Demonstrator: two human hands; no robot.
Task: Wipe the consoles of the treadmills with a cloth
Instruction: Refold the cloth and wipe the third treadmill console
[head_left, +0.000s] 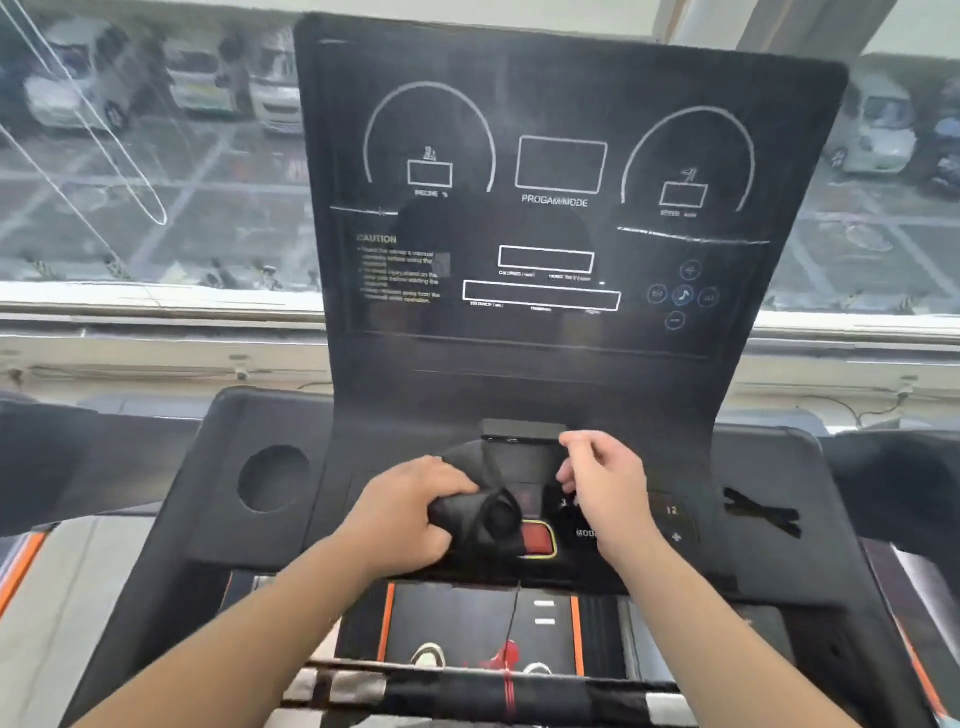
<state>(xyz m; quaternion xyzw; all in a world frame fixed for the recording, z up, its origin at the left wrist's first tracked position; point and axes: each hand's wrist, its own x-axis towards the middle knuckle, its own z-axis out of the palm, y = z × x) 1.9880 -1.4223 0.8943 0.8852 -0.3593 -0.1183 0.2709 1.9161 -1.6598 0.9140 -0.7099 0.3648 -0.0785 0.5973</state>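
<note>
A black treadmill console (561, 332) rises in front of me, its dark display panel printed with white gauges and boxes. My left hand (410, 506) grips a bunched black cloth (485, 512) on the lower button deck, partly covering a red stop button (537, 538). My right hand (605, 480) hovers just right of the cloth with fingers loosely curled; whether it pinches the cloth's edge is unclear.
A round cup holder (274, 478) sits on the deck's left. Black tape (761, 512) marks the deck's right. Padded handrails (67, 457) extend at both sides. A window (150, 156) behind the console overlooks parked cars. The belt and my shoes (428, 656) lie below.
</note>
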